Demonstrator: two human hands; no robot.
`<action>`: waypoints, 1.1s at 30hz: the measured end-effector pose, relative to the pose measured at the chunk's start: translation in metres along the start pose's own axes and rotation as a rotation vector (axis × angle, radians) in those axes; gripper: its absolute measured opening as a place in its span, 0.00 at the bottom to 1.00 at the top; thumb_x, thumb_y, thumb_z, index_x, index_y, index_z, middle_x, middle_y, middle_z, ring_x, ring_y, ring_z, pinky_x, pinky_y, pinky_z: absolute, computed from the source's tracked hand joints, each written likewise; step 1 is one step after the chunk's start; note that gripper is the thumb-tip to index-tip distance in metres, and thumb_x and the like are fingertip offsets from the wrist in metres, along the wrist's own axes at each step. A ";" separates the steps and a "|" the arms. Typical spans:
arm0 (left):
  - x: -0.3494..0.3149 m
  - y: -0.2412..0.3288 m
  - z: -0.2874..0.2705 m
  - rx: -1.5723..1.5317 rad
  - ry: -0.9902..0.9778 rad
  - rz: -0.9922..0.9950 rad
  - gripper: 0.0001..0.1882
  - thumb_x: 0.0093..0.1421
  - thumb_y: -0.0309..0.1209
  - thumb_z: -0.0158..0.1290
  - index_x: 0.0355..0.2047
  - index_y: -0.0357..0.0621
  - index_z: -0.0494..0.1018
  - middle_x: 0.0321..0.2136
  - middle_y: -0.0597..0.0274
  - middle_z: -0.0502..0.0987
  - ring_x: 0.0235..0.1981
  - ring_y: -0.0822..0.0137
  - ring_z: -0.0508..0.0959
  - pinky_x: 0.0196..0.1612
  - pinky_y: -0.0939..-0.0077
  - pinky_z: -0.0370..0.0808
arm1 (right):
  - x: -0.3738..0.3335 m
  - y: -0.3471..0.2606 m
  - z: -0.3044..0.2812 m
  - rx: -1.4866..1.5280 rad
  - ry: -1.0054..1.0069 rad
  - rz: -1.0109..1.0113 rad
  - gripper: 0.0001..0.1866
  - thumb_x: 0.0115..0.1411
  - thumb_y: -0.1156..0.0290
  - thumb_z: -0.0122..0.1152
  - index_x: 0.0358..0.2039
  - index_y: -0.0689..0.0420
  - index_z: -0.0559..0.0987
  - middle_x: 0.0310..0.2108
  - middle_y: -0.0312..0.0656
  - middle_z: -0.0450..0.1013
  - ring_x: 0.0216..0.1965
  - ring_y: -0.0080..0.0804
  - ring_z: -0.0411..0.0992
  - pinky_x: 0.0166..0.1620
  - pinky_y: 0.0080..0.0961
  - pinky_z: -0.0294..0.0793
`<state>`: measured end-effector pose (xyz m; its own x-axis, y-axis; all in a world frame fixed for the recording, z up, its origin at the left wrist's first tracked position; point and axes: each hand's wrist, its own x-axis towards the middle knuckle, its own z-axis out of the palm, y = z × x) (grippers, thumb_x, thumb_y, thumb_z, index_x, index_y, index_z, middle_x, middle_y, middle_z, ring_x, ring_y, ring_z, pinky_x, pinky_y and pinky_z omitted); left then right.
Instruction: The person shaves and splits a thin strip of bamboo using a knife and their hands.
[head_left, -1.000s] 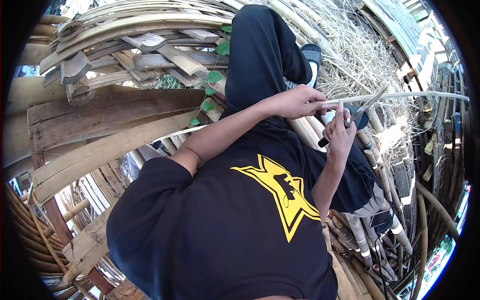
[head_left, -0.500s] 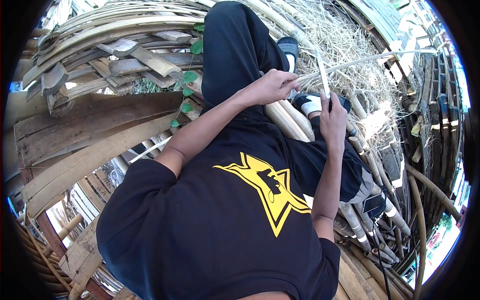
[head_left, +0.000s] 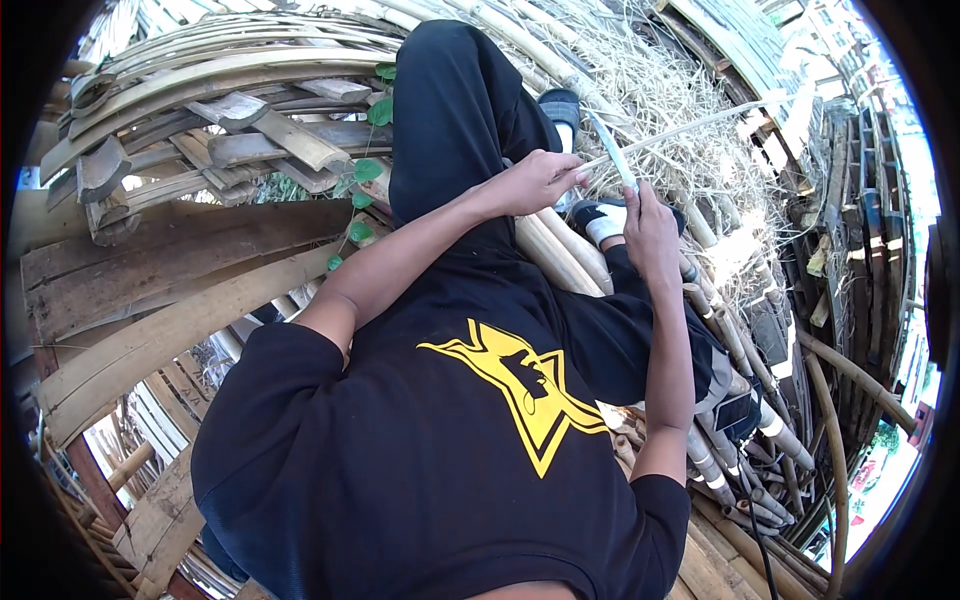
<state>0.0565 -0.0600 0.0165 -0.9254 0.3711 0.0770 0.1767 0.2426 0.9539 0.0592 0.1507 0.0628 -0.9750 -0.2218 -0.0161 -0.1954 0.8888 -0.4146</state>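
Observation:
A long, thin pale bamboo strip [head_left: 700, 125] stretches from my left hand out to the upper right. My left hand [head_left: 540, 183] is closed on its near end, above my bent leg. My right hand [head_left: 652, 228] grips a knife whose handle is mostly hidden in the fingers. The light blade [head_left: 613, 147] points up and to the left and crosses the strip a short way from my left fingers. It appears to lie against the strip, though the exact contact is too small to make out.
Dry shavings [head_left: 690, 110] cover the ground ahead, near my sandalled feet [head_left: 600, 220]. Split bamboo pieces [head_left: 230, 120] are stacked at the left, with a green vine [head_left: 367, 170] beside them. Bamboo poles [head_left: 725, 330] lie at the right, near a dark cable [head_left: 762, 540].
The knife blade has tilted further left and sits nearer my left hand. The strip's far end has shifted left. The whole view has moved slightly.

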 end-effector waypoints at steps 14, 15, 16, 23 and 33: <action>0.002 -0.014 0.007 0.031 0.081 -0.015 0.10 0.64 0.29 0.46 0.37 0.34 0.71 0.19 0.52 0.72 0.18 0.69 0.69 0.26 0.74 0.67 | 0.035 0.057 0.031 -0.154 0.037 -0.158 0.19 0.66 0.56 0.40 0.29 0.59 0.70 0.21 0.57 0.71 0.27 0.59 0.71 0.32 0.51 0.68; 0.001 -0.013 0.006 0.046 0.089 -0.007 0.10 0.63 0.29 0.45 0.37 0.34 0.71 0.19 0.51 0.72 0.18 0.68 0.69 0.25 0.73 0.67 | 0.037 0.058 0.032 -0.154 0.043 -0.157 0.19 0.66 0.56 0.40 0.29 0.59 0.70 0.21 0.57 0.71 0.27 0.59 0.71 0.32 0.51 0.68; 0.001 -0.013 0.006 0.047 0.091 -0.003 0.10 0.63 0.29 0.45 0.37 0.34 0.71 0.19 0.51 0.72 0.18 0.68 0.69 0.25 0.73 0.67 | 0.038 0.059 0.033 -0.164 0.024 -0.163 0.20 0.66 0.55 0.40 0.30 0.59 0.70 0.21 0.57 0.71 0.27 0.59 0.71 0.32 0.51 0.68; 0.008 -0.019 0.011 0.071 0.148 0.002 0.09 0.63 0.29 0.45 0.36 0.34 0.71 0.20 0.46 0.72 0.18 0.61 0.73 0.26 0.70 0.68 | 0.053 0.071 0.031 -0.252 -0.021 -0.179 0.21 0.65 0.52 0.42 0.31 0.58 0.72 0.20 0.55 0.71 0.27 0.56 0.72 0.32 0.49 0.69; 0.037 -0.015 0.018 0.106 0.165 0.013 0.10 0.61 0.30 0.48 0.37 0.34 0.72 0.22 0.42 0.73 0.23 0.52 0.76 0.29 0.66 0.70 | 0.074 0.090 0.013 -0.254 0.057 -0.208 0.22 0.64 0.52 0.43 0.27 0.59 0.71 0.20 0.56 0.70 0.26 0.57 0.70 0.30 0.48 0.67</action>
<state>0.0261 -0.0334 -0.0001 -0.9636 0.2250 0.1445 0.2158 0.3352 0.9171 -0.0297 0.2094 0.0124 -0.9145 -0.3923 0.0987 -0.4038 0.9001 -0.1639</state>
